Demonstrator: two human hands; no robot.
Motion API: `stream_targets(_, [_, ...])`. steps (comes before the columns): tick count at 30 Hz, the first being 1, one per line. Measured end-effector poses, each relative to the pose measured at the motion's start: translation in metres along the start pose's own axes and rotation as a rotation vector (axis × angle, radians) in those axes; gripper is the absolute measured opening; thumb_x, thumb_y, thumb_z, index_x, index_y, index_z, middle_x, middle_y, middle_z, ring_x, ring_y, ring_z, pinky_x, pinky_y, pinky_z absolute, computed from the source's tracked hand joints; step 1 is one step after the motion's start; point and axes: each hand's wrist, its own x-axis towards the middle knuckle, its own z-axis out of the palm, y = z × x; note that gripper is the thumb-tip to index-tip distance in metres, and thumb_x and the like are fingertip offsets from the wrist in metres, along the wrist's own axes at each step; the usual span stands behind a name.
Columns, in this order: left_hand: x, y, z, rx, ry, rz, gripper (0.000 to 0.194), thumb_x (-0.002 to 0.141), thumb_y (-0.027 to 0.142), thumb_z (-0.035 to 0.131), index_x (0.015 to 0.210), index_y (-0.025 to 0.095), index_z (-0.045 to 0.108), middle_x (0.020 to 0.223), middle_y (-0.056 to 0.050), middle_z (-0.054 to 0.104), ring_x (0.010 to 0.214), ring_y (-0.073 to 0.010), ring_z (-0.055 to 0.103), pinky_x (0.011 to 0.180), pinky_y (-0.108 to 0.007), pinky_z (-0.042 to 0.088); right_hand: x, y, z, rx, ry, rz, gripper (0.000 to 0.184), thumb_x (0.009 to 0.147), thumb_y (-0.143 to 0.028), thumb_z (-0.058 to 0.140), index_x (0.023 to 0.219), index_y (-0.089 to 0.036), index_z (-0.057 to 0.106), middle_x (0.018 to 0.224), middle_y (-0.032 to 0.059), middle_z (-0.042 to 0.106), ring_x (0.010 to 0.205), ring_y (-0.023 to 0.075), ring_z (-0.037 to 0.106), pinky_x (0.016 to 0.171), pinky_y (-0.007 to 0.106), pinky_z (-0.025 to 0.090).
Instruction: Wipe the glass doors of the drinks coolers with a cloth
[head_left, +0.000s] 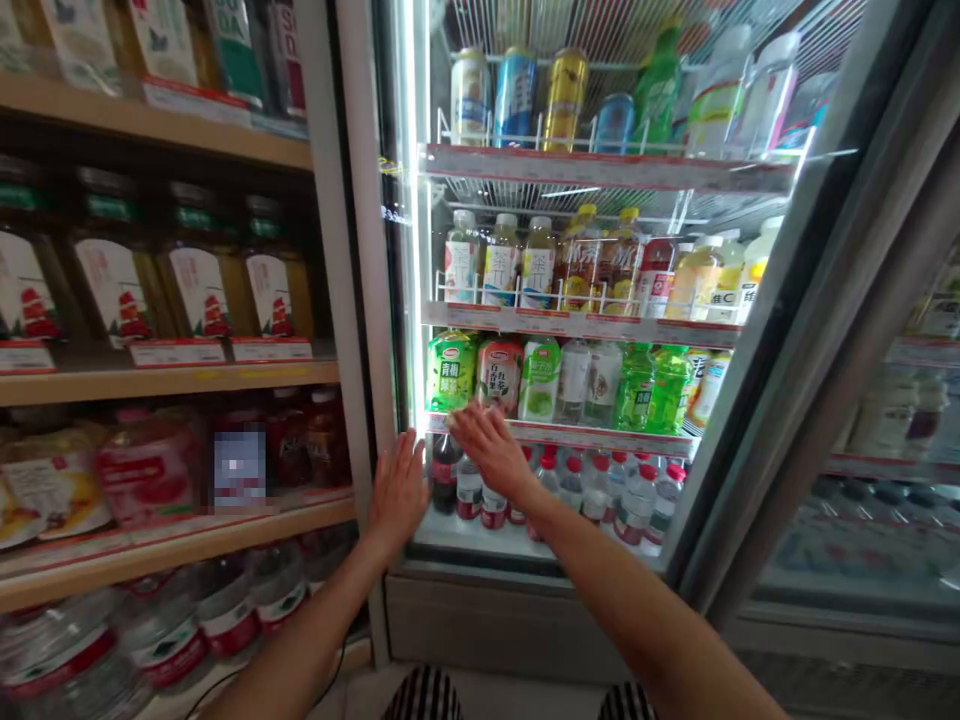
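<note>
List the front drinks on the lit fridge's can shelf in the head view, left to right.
Tall white-and-gold metal can, tall blue-and-white metal can, tall gold metal can, smaller-looking blue metal can, green tapered bottle, pale bottle with yellow-green label, pale bottle with pink-purple label.

Looks like glossy metal on cans (516, 95), clear plastic on red-capped bottles (636, 505). Looks like matt wood on shelf edges (187, 380).
</note>
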Motion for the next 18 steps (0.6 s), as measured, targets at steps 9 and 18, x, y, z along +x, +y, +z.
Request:
stream_targets(9, [-0.019,-0.033,-0.009,0.044,-0.015,-0.083,0.061,0.080,0.017,0.041,0.138,0.011,0.023,0.145,-0.014,0.022,0.134,-0.0264,0.021,0.106,-0.050,0.025,0.040,-0.040,0.032,0.058,0.017,-0.091,0.049,0.085,-0.014,0.041,0.134,-0.017,0.034,0.145,0.0050,0.029,0.136,0.0240,0.019,0.109,0.047,0.025])
stream_targets(18, [-0.018,-0.021,-0.014,0.042,-0.043,-0.079,0.059,0.080,0.016,0.043,0.136,0.011,0.027,0.145,-0.014,0.025,0.134,-0.0249,0.022,0.106,-0.048,0.026,-0.020,-0.044,0.043,0.047,-0.002,-0.263,0.047,0.083,-0.013,0.045,0.129,-0.019,0.043,0.140,0.0021,0.039,0.134,0.0202,0.026,0.107,0.040,0.030])
